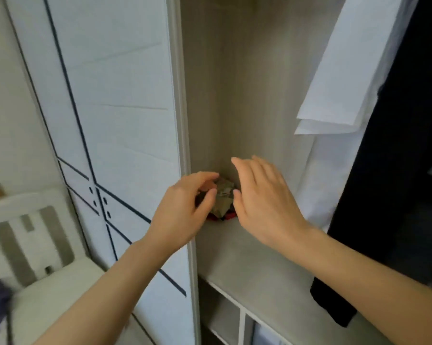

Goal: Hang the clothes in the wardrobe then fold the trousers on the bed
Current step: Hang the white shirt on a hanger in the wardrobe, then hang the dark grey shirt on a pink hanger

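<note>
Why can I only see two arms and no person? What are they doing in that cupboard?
The camera sits on the person's head, looking down, so you see only their own arms. They reach into an open wardrobe. On its shelf, in the corner, lies a crumpled brown thing with something red under it. The left hand seems to pinch it; the right hand is open beside it. A white shirt and a dark garment hang on the right.

A crumpled olive-and-red bundle [224, 198] lies on the grey shelf [247, 260].
</note>
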